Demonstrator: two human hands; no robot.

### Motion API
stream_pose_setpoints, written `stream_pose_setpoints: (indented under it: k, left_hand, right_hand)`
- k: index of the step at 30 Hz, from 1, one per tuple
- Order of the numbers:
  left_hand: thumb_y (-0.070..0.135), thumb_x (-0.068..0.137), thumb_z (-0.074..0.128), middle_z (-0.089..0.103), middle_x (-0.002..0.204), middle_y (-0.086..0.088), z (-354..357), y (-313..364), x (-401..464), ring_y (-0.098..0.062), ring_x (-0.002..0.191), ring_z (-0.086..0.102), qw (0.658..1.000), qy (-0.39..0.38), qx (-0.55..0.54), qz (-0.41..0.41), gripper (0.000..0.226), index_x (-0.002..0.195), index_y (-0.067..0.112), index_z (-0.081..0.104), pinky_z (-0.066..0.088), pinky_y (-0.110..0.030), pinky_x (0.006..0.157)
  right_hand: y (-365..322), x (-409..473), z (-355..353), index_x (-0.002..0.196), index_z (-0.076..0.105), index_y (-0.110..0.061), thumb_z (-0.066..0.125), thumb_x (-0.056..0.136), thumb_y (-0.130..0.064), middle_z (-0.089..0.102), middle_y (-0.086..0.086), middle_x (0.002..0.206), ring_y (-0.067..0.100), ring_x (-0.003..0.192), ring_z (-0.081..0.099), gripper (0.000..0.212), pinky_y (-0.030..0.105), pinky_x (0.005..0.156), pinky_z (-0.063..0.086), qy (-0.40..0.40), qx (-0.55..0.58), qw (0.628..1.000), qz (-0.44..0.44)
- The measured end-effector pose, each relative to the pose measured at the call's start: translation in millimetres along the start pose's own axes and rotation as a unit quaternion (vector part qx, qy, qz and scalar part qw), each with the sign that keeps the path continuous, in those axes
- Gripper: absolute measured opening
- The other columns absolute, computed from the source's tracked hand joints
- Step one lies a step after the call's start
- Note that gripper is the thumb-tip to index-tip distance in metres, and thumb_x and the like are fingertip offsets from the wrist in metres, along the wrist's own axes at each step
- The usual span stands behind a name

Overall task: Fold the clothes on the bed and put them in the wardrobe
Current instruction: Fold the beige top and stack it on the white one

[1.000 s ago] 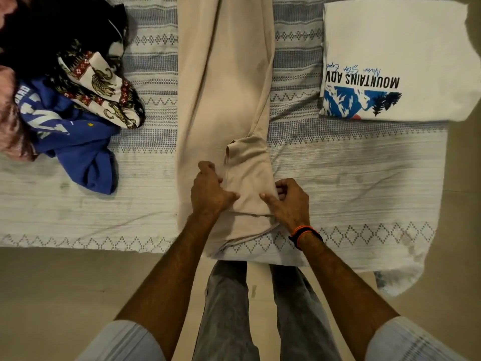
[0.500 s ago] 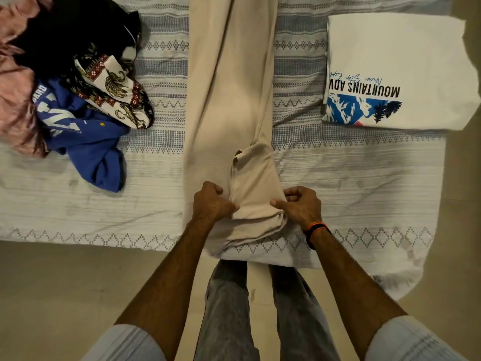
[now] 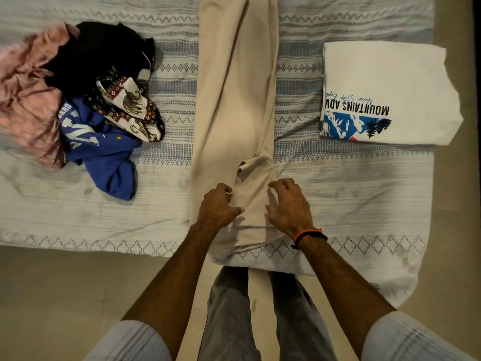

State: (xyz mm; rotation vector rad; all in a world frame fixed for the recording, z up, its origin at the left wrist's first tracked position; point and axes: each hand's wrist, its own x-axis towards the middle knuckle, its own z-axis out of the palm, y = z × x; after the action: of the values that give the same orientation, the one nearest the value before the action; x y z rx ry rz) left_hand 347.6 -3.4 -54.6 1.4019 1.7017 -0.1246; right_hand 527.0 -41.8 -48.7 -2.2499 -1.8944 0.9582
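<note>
Beige trousers (image 3: 234, 105) lying lengthwise down the middle of the bed (image 3: 338, 194), waist end turned up at the near edge. Best to keep both side edges aligned, pull the fold taut and flatten it before doubling further.

Left hand (image 3: 218, 207) curled, pinching the left edge of the fold. Right hand (image 3: 289, 207) arched, fingers spread, fingertips pressing the cloth.

Folded white printed T-shirt (image 3: 390, 92) well to the right; unfolded clothes heap (image 3: 86, 105) to the left.

Beige trousers (image 3: 234, 100), grey-patterned white bedsheet (image 3: 338, 191), seemingly.
</note>
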Motion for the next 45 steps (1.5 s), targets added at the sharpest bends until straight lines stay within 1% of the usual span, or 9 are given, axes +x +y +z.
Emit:
stream_pose_setpoints:
  k: [7, 14, 19, 26, 31, 34, 37, 41, 45]
  left_hand:
    - [0.031, 0.076, 0.082, 0.065, 0.119, -0.005, -49, 25, 11, -0.021, 0.105, 0.064, 0.997, 0.039, -0.057, 0.026, 0.06, 0.125, 0.011, 0.056, 0.053, -0.039, 0.09]
    - [0.028, 0.083, 0.077, 0.067, 0.115, -0.006, -111, 49, 42, -0.022, 0.104, 0.063, 0.991, 0.087, -0.099, 0.038, 0.046, 0.12, 0.008, 0.059, 0.049, -0.03, 0.087]
    - [0.027, 0.085, 0.075, 0.069, 0.112, -0.006, -145, 68, 73, -0.02, 0.105, 0.064, 0.985, 0.121, -0.117, 0.036, 0.04, 0.117, 0.007, 0.062, 0.047, -0.028, 0.088]
    - [0.027, 0.086, 0.074, 0.07, 0.108, -0.002, -179, 98, 126, -0.017, 0.103, 0.064, 0.981, 0.148, -0.123, 0.028, 0.038, 0.117, 0.009, 0.063, 0.052, -0.033, 0.092]
    - [0.026, 0.087, 0.072, 0.069, 0.108, 0.0, -200, 118, 179, -0.013, 0.1, 0.062, 0.978, 0.158, -0.132, 0.034, 0.035, 0.117, 0.01, 0.063, 0.049, -0.029, 0.089]
    - [0.026, 0.088, 0.072, 0.069, 0.109, 0.001, -214, 130, 221, -0.012, 0.099, 0.063, 0.976, 0.17, -0.128, 0.041, 0.034, 0.117, 0.011, 0.063, 0.051, -0.03, 0.089]
    - [0.024, 0.089, 0.071, 0.067, 0.109, -0.001, -228, 142, 261, -0.013, 0.092, 0.065, 0.971, 0.186, -0.138, 0.061, 0.03, 0.115, 0.011, 0.063, 0.057, -0.029, 0.077]
    - [0.021, 0.087, 0.073, 0.065, 0.111, 0.0, -247, 153, 312, -0.019, 0.093, 0.067, 0.961, 0.217, -0.146, 0.087, 0.032, 0.116, 0.014, 0.063, 0.057, -0.042, 0.087]
    - [0.025, 0.084, 0.075, 0.059, 0.124, -0.008, -258, 161, 355, -0.018, 0.096, 0.065, 0.96, 0.243, -0.093, 0.107, 0.046, 0.126, 0.016, 0.056, 0.055, -0.033, 0.087]
  right_hand:
    - [-31, 39, -37, 0.122, 0.058, -0.011, 0.069, 0.082, -0.017, 0.056, 0.008, 0.123, 0.025, 0.108, 0.058, 0.042, 0.039, 0.095, 0.049, 0.017, 0.1, 0.995, 0.021]
    - [-62, 89, -79, 0.121, 0.061, -0.011, 0.074, 0.083, -0.019, 0.062, 0.005, 0.119, 0.014, 0.091, 0.059, 0.04, 0.031, 0.086, 0.052, 0.049, 0.194, 0.978, 0.063]
    - [-73, 133, -103, 0.116, 0.063, -0.012, 0.073, 0.084, -0.018, 0.065, 0.003, 0.116, 0.015, 0.089, 0.062, 0.034, 0.035, 0.088, 0.055, 0.058, 0.242, 0.966, 0.073]
    - [-79, 203, -123, 0.117, 0.063, -0.013, 0.072, 0.086, -0.017, 0.065, 0.001, 0.115, 0.013, 0.089, 0.062, 0.033, 0.029, 0.086, 0.053, 0.034, 0.251, 0.966, 0.057]
    - [-81, 267, -140, 0.118, 0.063, -0.012, 0.072, 0.086, -0.017, 0.066, 0.001, 0.114, 0.015, 0.092, 0.065, 0.034, 0.037, 0.089, 0.056, 0.033, 0.24, 0.969, 0.049]
    - [-80, 313, -151, 0.117, 0.063, -0.012, 0.072, 0.086, -0.018, 0.066, 0.0, 0.113, 0.015, 0.092, 0.065, 0.033, 0.039, 0.09, 0.056, 0.051, 0.235, 0.969, 0.058]
    - [-78, 353, -160, 0.115, 0.064, -0.013, 0.071, 0.085, -0.018, 0.064, -0.004, 0.106, 0.017, 0.094, 0.065, 0.032, 0.041, 0.09, 0.056, 0.076, 0.226, 0.969, 0.058]
    - [-76, 403, -163, 0.117, 0.063, -0.012, 0.071, 0.085, -0.019, 0.067, 0.001, 0.108, 0.02, 0.097, 0.065, 0.033, 0.037, 0.091, 0.054, 0.101, 0.199, 0.973, 0.061]
    - [-75, 443, -155, 0.121, 0.059, -0.011, 0.073, 0.084, -0.024, 0.063, 0.006, 0.114, 0.02, 0.104, 0.062, 0.042, 0.039, 0.094, 0.052, 0.142, 0.156, 0.976, 0.058]
